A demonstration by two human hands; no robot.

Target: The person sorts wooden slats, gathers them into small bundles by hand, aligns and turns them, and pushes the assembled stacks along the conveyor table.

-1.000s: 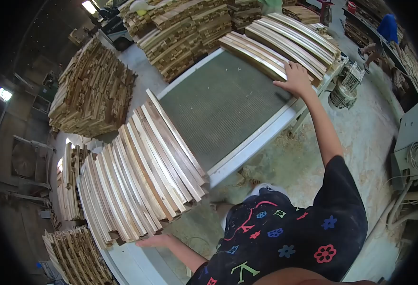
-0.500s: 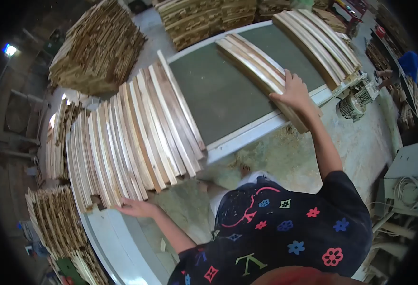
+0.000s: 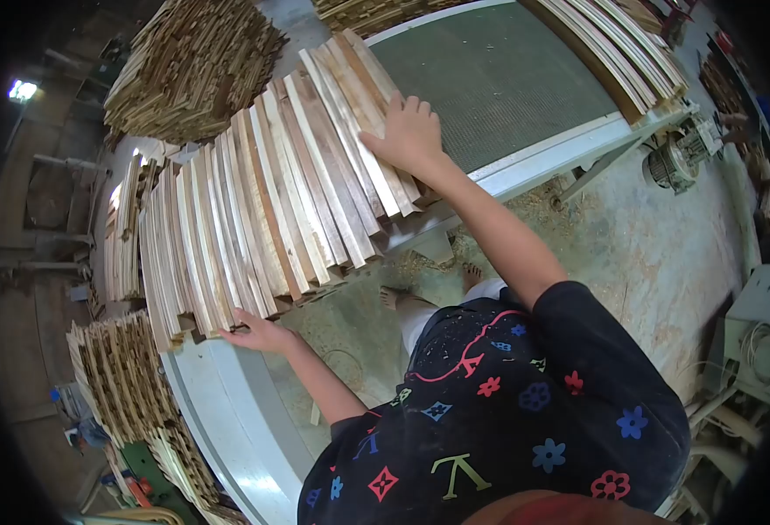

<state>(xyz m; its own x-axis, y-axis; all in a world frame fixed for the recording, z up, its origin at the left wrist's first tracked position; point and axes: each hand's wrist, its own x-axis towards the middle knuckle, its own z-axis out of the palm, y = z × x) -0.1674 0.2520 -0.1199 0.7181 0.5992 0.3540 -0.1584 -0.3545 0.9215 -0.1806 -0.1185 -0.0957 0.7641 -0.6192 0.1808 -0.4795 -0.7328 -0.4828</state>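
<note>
A long row of curved wooden slats (image 3: 271, 184) stands side by side on the conveyor table. My right hand (image 3: 411, 138) grips the slats at the right end of the row, its thumb on top and its fingers over the outer side. These end slats touch the rest of the row. At the near left, my left hand (image 3: 262, 334) is open, its fingers stretched out against the near ends of the slats.
More curved slats (image 3: 612, 52) lie on the far right of the green belt (image 3: 507, 79). A motor (image 3: 672, 166) sits below that end. Large wood stacks (image 3: 192, 70) stand behind, and another stack (image 3: 122, 376) is at the left. Sawdust covers parts of the floor.
My right hand has moved left across the belt with the slats, which now stand against the row. My left hand stays at the near slat ends. The view has shifted.
</note>
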